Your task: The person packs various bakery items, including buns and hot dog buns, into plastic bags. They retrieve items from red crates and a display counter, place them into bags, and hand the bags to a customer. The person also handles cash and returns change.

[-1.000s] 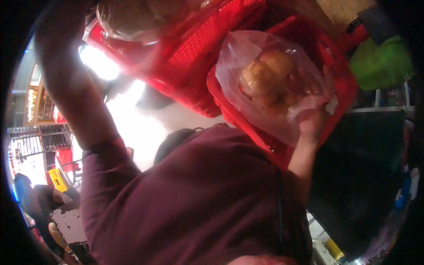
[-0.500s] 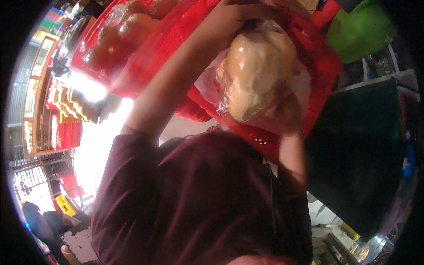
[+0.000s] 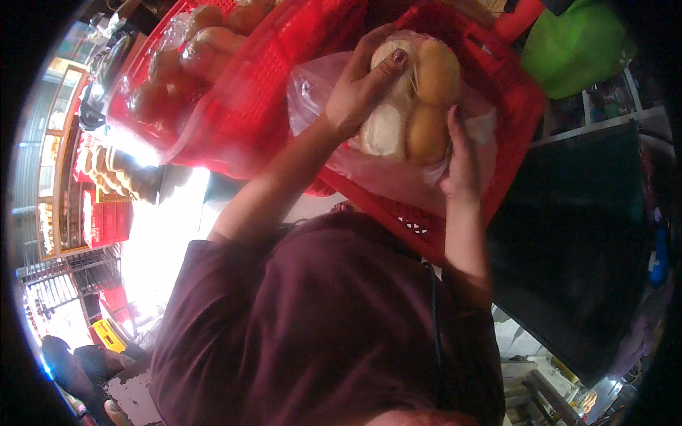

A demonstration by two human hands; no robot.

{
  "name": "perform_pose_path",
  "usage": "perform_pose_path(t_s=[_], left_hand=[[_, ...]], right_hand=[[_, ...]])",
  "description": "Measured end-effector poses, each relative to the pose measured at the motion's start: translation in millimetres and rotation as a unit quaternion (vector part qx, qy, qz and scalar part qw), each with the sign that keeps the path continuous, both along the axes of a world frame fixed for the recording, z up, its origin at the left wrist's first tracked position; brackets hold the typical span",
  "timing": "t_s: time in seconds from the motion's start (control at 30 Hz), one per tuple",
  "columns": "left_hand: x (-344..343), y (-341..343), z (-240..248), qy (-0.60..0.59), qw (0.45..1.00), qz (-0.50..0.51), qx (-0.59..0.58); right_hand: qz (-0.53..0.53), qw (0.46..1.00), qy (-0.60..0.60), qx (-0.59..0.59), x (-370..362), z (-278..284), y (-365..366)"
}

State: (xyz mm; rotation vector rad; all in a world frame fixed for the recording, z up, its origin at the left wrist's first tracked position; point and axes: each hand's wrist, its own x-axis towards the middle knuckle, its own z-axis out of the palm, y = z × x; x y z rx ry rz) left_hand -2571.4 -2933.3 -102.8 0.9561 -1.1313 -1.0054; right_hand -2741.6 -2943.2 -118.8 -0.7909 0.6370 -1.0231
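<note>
A clear plastic bag of bread rolls (image 3: pixel 428 74) is held between my two hands, over a red plastic crate (image 3: pixel 515 135). Both golden tops and pale sides of the rolls show through the film. My left hand (image 3: pixel 362 89) grips the bag from its left, thumb lying across a pale roll. On the lower right side, my right hand (image 3: pixel 462 160) presses against the bag, its thumb pointing up and its other fingers hidden beneath. A whitish plastic sheet (image 3: pixel 316 89) lies in the crate under the bag.
Left of this crate stands another red crate (image 3: pixel 234 113) holding several bagged rolls (image 3: pixel 209 53). A bright green bag (image 3: pixel 579 50) is at the upper right, above a dark panel (image 3: pixel 568 234). Far left, shelves (image 3: pixel 57 149) and stacked red crates (image 3: pixel 106 216) stand beyond the glare.
The bag of rolls has turned, so pale sides now show beside the golden tops. My left hand has come down from the bag's far end to its left side.
</note>
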Motion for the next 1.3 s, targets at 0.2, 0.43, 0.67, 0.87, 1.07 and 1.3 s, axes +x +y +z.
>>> perform_pose_path(t_s=[0.2,0.43,0.67,0.87,1.07,1.3], left_hand=[[-5,4,6,-0.133,0.979,-0.013,-0.155],[-6,-14,-29,-0.269,0.946,0.034,-0.179],[-11,0,8,-0.08,0.99,-0.06,-0.098],[0,26,3,-0.232,0.961,-0.039,-0.146],[-8,29,6,-0.406,0.899,0.056,-0.152],[6,6,0,-0.228,0.962,0.013,-0.153]], right_hand=[[-0.052,0.993,0.062,-0.088,-3,-2,-1],[-0.081,0.997,-0.011,-0.001,-8,-16,-9],[-0.008,0.999,0.002,-0.033,-16,-17,-5],[-0.045,0.998,-0.028,-0.033,-6,-8,1],[-0.044,0.978,0.152,-0.134,0,3,11],[-0.063,0.988,0.11,-0.084,-27,5,-11]])
